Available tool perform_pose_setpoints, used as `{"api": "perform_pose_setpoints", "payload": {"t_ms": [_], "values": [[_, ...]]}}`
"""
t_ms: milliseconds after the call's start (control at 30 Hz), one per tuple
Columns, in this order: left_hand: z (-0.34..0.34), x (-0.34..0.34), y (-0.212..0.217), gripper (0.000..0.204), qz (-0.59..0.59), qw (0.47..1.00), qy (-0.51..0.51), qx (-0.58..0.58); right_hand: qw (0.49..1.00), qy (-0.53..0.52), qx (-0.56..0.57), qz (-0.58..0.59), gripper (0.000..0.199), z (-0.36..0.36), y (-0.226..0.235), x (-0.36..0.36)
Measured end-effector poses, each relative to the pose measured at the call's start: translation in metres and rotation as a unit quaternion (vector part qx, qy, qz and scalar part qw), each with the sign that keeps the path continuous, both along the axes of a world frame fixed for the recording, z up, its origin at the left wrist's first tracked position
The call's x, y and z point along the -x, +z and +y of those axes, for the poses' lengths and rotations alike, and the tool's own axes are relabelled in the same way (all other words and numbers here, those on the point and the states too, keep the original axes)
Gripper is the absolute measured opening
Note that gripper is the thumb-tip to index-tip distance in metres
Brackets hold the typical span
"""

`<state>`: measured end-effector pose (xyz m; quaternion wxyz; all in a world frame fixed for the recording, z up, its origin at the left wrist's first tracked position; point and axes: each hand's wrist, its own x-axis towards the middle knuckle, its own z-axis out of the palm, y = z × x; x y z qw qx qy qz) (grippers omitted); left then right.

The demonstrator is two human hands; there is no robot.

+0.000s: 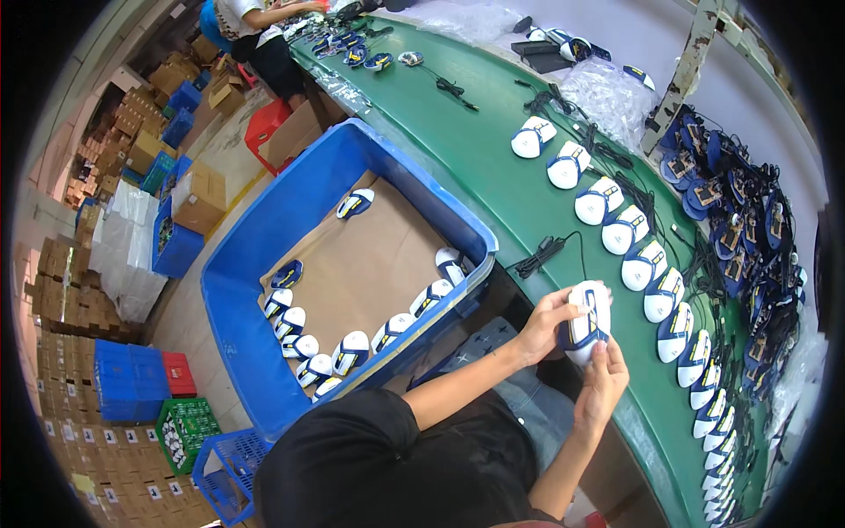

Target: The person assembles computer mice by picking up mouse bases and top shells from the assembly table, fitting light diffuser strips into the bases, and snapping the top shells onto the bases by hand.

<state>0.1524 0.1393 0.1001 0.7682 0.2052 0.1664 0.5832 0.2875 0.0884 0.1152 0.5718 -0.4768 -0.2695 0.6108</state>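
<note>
We see both hands on one white-and-blue mouse shell (pixel 584 324), held above near edge of green table (pixel 493 167). Left hand (pixel 543 324) wraps shell's left side, fingers curled over top. Right hand (pixel 603 380) grips from below, fingertips on lower end. Row of like shells (pixel 647 264) lies just right, curving along table. Blue bin (pixel 290 211) at left, cardboard-lined, more shells along its edges. Cabled bases (pixel 739 229) piled far right, we think; detail blurred.
</note>
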Motion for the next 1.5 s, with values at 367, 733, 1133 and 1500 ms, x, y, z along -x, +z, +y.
{"api": "perform_pose_setpoints", "payload": {"t_ms": [367,733,1133,1500], "values": [[0.007,0.015,-0.006,0.039,-0.06,0.997,-0.049,0.025,0.956,0.003,-0.115,-0.27,0.048,-0.006,0.038,0.017],[0.011,0.026,0.01,0.031,0.126,0.988,-0.075,-0.037,0.953,0.09,-0.085,-0.276,0.04,-0.015,0.034,-0.011],[0.016,0.023,0.01,0.073,0.084,0.992,-0.08,0.06,0.998,0.062,0.015,0.007,0.029,0.017,0.051,-0.011],[0.008,-0.02,-0.057,0.007,0.612,0.631,0.282,-0.384,0.961,0.249,-0.123,-0.009,0.045,0.154,0.161,0.068]]}}
